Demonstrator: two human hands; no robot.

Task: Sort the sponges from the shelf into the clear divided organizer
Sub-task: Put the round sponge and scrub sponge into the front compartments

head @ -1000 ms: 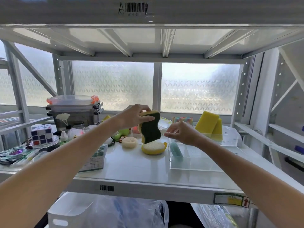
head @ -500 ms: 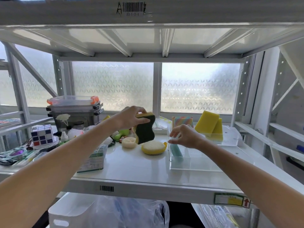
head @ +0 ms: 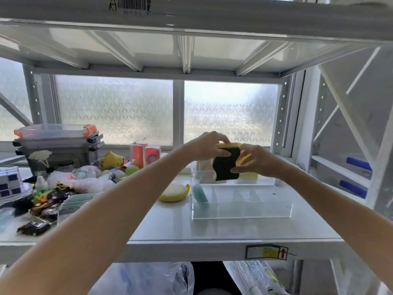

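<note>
Both hands, left [head: 207,146] and right [head: 258,160], grip the wavy green-and-yellow scouring sponge [head: 226,163] over the clear divided organizer [head: 242,212]. I count a teal sponge [head: 200,195] and yellow sponges at the far end already in; the round yellow sponge [head: 173,191] to the left remains on the shelf.

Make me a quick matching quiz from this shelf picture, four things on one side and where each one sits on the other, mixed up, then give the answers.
Things:
1. green and yellow sponge
2. teal sponge
3. round yellow sponge
4. puzzle cube

Places:
A. far left of the shelf
B. standing in the clear organizer's left end compartment
C. held in both hands above the organizer
D. lying on the shelf just left of the organizer

Pairs: 1-C, 2-B, 3-D, 4-A
</note>
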